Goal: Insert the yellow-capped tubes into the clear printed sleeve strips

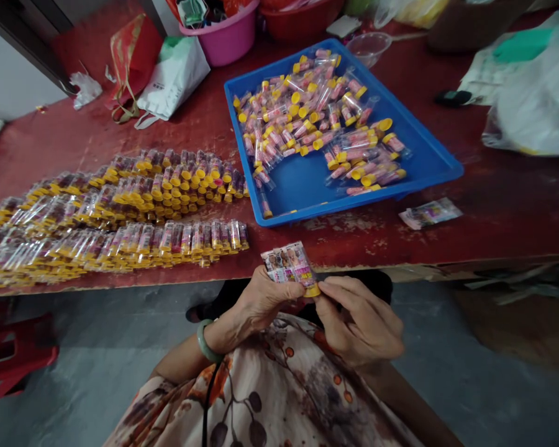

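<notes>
Above my lap, my left hand [261, 298] is closed on a small printed wrapper [286, 264], its thumb pressed across the front. A yellow cap [312, 290] shows at the wrapper's lower right corner; the rest of that tube is hidden. My right hand [361, 320] pinches at this cap with thumb and forefinger. Beyond the hands, a blue tray [298, 186] holds many clear tubes [302, 112] with yellow caps and pink contents. To the left, wrapped tubes [168, 186] lie stacked in long rows, yellow ends facing me.
On the red table [354, 242] a flat printed packet [431, 213] lies right of the tray. White plastic bags [535, 105] stand at the right, a pink basin [226, 34] and a white bag [174, 77] at the back. A red stool [18, 354] is at lower left.
</notes>
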{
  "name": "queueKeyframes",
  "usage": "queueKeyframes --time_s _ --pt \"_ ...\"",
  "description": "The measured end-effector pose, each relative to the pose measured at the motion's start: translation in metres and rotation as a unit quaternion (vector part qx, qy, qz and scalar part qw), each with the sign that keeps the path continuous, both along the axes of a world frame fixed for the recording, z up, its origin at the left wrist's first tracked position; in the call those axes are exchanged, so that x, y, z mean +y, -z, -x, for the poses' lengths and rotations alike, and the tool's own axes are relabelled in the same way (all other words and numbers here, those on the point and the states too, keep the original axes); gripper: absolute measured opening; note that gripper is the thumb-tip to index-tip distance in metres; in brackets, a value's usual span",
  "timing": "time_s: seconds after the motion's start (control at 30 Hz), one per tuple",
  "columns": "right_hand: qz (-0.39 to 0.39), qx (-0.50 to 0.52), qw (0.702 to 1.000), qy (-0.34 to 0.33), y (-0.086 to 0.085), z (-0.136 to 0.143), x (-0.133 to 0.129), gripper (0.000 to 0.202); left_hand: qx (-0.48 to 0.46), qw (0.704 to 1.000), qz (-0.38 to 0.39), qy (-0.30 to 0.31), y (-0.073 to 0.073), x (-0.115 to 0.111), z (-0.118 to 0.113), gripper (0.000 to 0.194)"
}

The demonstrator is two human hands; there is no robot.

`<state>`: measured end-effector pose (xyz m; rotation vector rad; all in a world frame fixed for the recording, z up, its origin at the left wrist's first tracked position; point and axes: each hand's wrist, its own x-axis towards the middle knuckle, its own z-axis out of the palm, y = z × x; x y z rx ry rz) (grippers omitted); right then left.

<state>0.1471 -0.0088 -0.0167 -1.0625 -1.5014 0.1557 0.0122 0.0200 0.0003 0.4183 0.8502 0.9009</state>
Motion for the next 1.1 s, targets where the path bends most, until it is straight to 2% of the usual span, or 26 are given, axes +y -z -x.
queueKeyframes --time_s 0.47,0.8,1.1 --pt "-0.024 -0.074 0.994 0.081 -0.0047 0.0016 -0.0022 0.022 0.022 1.0 -0.007 0.01 0.0033 -0.0048 -0.0018 0.041" --pt "-0.042 -0.118 0.989 0.072 -0.0044 0.0008 -0.0022 0.021 0.026 1.0 -0.005 0.004 0.0032 -0.0043 -0.0025 0.042" --pt "-0.044 -0.108 0.992 0.057 -0.0067 0.0025 0.0033 0.024 0.033 0.999 -0.009 -0.008 0.0015 -0.0036 0.0006 0.035"
